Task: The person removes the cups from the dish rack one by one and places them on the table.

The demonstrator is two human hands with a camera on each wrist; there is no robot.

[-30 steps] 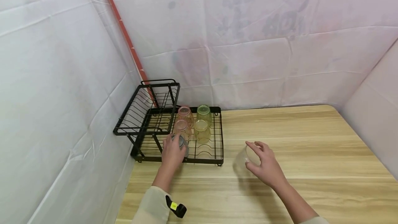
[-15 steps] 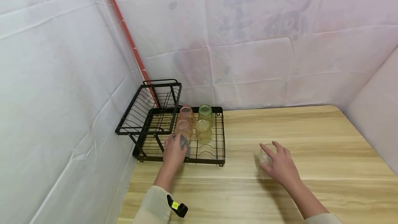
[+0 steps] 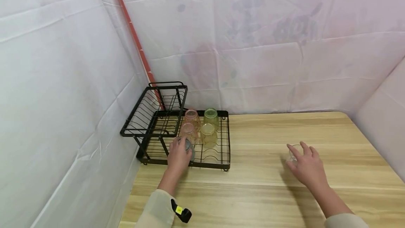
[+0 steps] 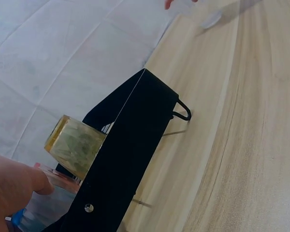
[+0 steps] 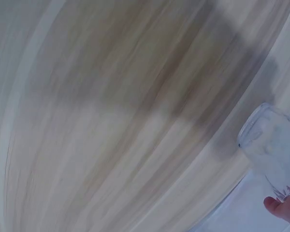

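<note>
My left hand (image 3: 178,157) holds a grey-blue drinking glass (image 3: 192,153) at the front of the black dish rack (image 3: 209,165). That glass stands upside down in the lower tier, and in the left wrist view a bluish glass (image 4: 46,210) shows behind the rack's front edge. Over on the right, my right hand (image 3: 308,167) grips a clear glass (image 3: 294,150) with fingers and thumb around it. Seen from the right wrist, the clear glass (image 5: 268,137) has one end at or just above the wooden table (image 5: 111,145); contact is unclear.
Upside-down glasses fill the rack beside my left hand: two pink ones (image 3: 188,129) (image 3: 191,114), a green one (image 3: 211,117) and a yellow one (image 3: 209,136). A raised wire shelf (image 3: 152,112) overhangs the rack's left side. White sheeting (image 3: 259,62) walls the table's back and sides.
My right hand has carried the clear glass rightward across the table, away from the rack. My left hand stays on the grey-blue glass. The head view has shifted slightly.
</note>
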